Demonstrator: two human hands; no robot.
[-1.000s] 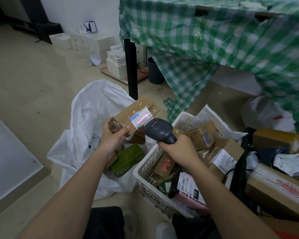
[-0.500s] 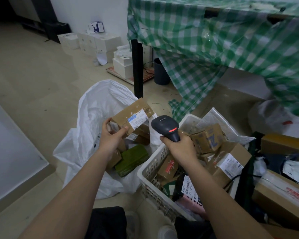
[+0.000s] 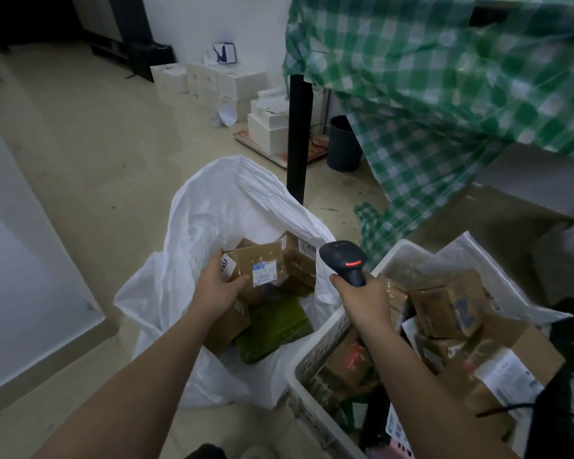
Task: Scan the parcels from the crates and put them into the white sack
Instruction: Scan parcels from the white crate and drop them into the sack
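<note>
**Parcel held over the sack, scanner in my other hand**

Much was hard to read: the label print on the parcel (image 3: 257, 271) was blurred, the crate's (image 3: 315, 356) lower layers were hidden under piled boxes and my right forearm, and the right edge of the view cut off a dark tangle of cable and bags.

My left hand (image 3: 217, 288) gripped the brown cardboard parcel at its near-left corner, thumb on top, holding it inside the open mouth of the white sack (image 3: 212, 207). My right hand (image 3: 365, 301) was wrapped round the handle of the black scanner (image 3: 345, 261), its red light showing, raised above the crate's near-left rim, just beside the sack.

Under the parcel lay other brown boxes and a green packet (image 3: 274, 329) in the sack. Beyond the sack stood a black leg (image 3: 299, 137) of the bench, draped with a green checked cloth (image 3: 444, 77), with white boxes (image 3: 232, 82) and a dark bin (image 3: 343, 144) on the floor behind.
</note>
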